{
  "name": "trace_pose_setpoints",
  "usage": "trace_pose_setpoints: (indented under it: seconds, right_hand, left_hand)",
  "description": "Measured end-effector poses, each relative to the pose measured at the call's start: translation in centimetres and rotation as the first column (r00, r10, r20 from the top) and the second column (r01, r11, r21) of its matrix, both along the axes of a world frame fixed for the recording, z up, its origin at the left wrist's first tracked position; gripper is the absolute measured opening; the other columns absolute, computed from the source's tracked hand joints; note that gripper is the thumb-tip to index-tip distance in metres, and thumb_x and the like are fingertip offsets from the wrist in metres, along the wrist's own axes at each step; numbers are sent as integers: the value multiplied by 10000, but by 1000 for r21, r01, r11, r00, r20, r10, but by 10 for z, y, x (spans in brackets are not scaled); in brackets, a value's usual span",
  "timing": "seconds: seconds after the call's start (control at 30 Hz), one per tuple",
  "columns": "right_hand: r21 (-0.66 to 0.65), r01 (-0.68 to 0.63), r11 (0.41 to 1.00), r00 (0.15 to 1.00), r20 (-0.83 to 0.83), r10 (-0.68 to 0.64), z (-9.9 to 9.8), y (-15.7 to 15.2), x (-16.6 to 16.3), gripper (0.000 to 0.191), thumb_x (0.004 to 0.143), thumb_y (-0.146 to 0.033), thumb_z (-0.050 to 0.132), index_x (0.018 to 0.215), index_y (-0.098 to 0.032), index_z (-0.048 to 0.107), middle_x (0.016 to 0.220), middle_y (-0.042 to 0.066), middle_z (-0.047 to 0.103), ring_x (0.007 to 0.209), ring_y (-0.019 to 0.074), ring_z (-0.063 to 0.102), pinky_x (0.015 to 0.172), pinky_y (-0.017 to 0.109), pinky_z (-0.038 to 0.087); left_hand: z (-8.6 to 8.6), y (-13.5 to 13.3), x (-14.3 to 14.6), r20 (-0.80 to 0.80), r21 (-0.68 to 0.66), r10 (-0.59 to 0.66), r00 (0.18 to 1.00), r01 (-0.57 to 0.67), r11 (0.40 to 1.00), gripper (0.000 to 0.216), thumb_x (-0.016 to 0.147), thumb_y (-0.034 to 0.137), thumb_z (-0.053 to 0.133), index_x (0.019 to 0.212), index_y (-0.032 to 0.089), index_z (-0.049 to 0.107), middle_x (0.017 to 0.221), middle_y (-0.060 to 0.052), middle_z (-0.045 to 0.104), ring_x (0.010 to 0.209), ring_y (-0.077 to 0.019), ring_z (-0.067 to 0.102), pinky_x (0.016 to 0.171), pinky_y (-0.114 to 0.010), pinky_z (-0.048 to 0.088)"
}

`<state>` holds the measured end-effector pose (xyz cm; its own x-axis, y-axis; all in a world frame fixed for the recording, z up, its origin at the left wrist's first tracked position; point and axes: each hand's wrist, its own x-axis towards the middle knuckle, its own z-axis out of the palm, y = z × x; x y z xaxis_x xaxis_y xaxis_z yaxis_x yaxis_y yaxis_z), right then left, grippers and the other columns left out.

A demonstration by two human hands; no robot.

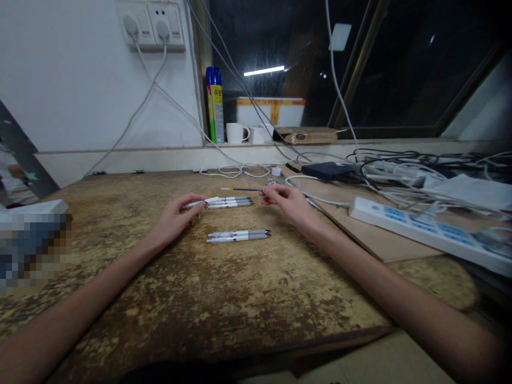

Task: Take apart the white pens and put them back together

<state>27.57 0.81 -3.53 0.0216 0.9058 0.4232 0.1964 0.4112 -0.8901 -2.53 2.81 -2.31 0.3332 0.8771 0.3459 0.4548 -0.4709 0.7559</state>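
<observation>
Between the fingertips of my right hand (286, 202) is a thin dark pen refill (246, 189), its yellowish end pointing left. My left hand (178, 213) pinches a white pen barrel (212, 200) at the left of the row. Just beyond that barrel lie several grey-and-white pens (238, 204), side by side and partly hidden by the left hand. Nearer to me, apart from both hands, two more grey-and-white pens (240, 236) rest on the worn wooden table (224, 298).
A white power strip (424, 229) and a brown board (360, 224) occupy the right side, with tangled cables (400, 165) behind. On the sill stand a spray can (215, 106) and a white mug (236, 133). A blurred object (34, 245) is at the left edge.
</observation>
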Motion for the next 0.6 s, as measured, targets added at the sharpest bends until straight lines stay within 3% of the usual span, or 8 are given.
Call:
trace_pose_setpoints:
  seconds: [0.23, 0.6]
  right_hand:
    - [-32, -21, 999, 997, -81, 19, 6, -6, -5, 449, 818, -604, 670, 821, -161, 744, 891, 89, 755, 740, 179, 666, 753, 316, 552]
    - [-53, -22, 998, 995, -93, 17, 7, -7, -5, 493, 813, -627, 666, 750, -142, 735, 732, 76, 720, 610, 142, 610, 640, 277, 510]
  left_hand:
    - [1, -1, 1, 45, -29, -24, 999, 25, 999, 406, 905, 487, 606, 1157, 177, 680, 812, -21, 647, 623, -129, 523, 554, -236, 377]
    - [2, -4, 4, 100, -63, -67, 993, 74, 995, 379, 914, 465, 613, 1157, 181, 675, 795, -18, 631, 590, -114, 485, 511, -221, 345]
